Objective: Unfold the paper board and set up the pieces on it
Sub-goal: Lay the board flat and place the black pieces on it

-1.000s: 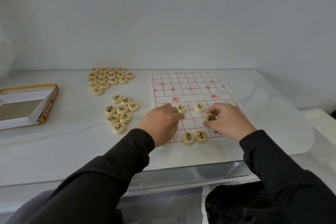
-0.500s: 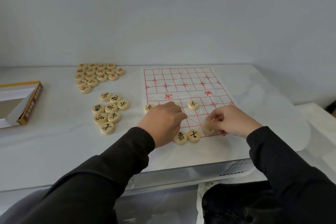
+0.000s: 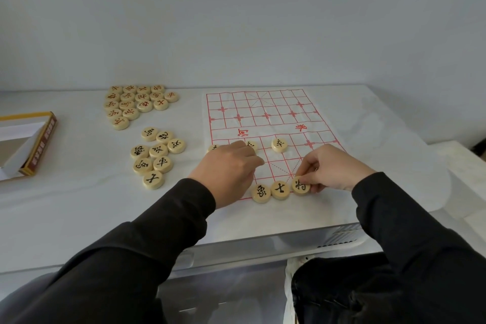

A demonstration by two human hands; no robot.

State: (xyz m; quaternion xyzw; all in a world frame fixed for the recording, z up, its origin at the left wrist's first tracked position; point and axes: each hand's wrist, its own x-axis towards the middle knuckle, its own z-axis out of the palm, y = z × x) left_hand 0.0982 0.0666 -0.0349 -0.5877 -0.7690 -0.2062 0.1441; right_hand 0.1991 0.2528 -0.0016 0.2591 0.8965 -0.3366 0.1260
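The paper board [image 3: 263, 113], white with a red grid, lies unfolded on the white table [image 3: 79, 205]. On its near row stand a black elephant piece [image 3: 261, 193] and a black advisor piece [image 3: 280, 189] side by side. My right hand [image 3: 334, 168] pinches a black general piece [image 3: 301, 185] that touches the board right of the advisor. My left hand [image 3: 228, 168] rests knuckles-up on the board's left part with loosely curled fingers and nothing visible in it. A soldier piece [image 3: 279, 145] stands further up. Two more pieces [image 3: 251, 144] [image 3: 214, 147] peek out behind my left hand.
Several loose black-lettered pieces [image 3: 157, 155] lie left of the board. A cluster of red-lettered pieces [image 3: 136, 102] sits further back. An open cardboard box [image 3: 26, 142] stands at the table's left edge. A dark bag [image 3: 342, 292] sits below the table's front edge.
My right hand brought the general piece down from mid-board to the near row beside the advisor. My left hand stayed over the board's left part.
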